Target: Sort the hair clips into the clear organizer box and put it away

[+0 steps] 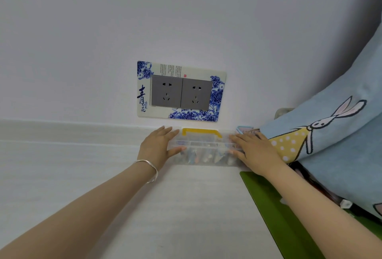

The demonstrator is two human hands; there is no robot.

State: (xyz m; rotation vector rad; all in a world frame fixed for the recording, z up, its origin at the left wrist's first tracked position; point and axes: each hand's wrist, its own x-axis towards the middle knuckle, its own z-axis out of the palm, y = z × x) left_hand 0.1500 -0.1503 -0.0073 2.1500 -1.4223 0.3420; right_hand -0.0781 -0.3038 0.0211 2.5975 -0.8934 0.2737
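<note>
Clear organizer box [203,145], hair clips [195,157] inside, at table's [186,207] back edge; my left hand [158,147], right hand [255,150] flat on ends; letting go remains.

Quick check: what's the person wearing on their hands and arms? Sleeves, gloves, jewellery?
No gloves, and no sleeves reach into view on either arm. The left hand has a thin silver bangle at the wrist, which looks like a smooth open band. The right hand and its wrist show nothing worn. No rings are visible on either hand.
</note>
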